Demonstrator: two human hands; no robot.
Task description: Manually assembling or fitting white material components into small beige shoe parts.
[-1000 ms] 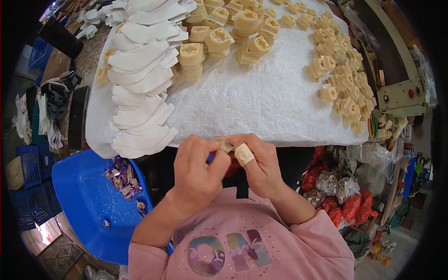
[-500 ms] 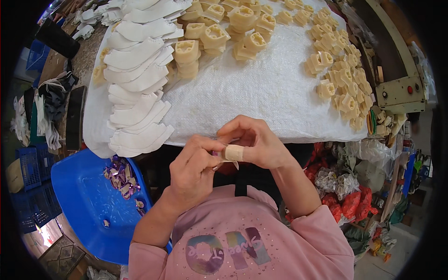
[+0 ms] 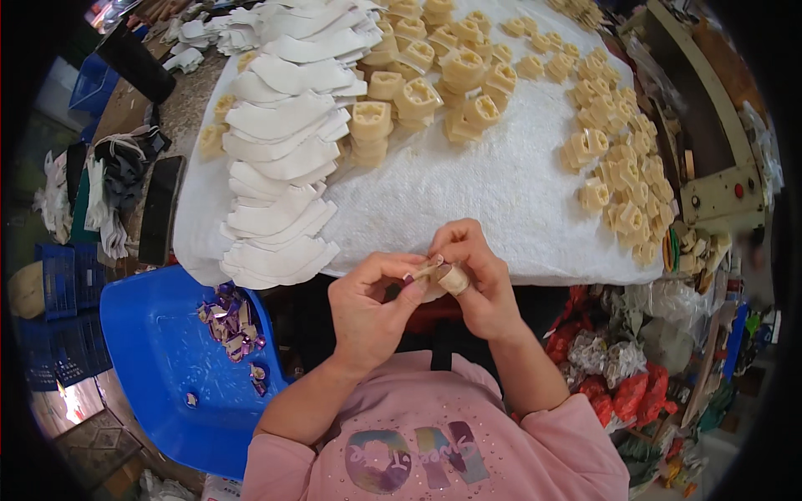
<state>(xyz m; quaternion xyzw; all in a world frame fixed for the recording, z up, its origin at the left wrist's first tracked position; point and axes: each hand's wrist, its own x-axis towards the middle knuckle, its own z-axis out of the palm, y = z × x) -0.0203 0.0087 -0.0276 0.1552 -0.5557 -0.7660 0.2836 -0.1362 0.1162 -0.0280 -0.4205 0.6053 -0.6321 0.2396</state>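
Observation:
Just in front of the table's near edge, my left hand pinches a small purple-and-beige piece between thumb and fingertips. My right hand meets it from the other side, its closed fingers gripping the same piece. Beige tape is wrapped around the right thumb. The fingers partly cover the piece, so its full shape is hidden. Beyond my hands, overlapping curved white cut pieces lie in a long row at the left of the table. Stacked cream-coloured hollow molded pieces stand beside that row.
White woven sheeting covers the table. More cream molded pieces crowd its right side. A blue tub at my left holds purple-and-beige pieces. A black cylinder stands far left. Red plastic bags sit low at right.
The view has shifted, so the table appears lower and further right. My hands have turned, bringing the purple-and-beige piece more into sight between the fingertips.

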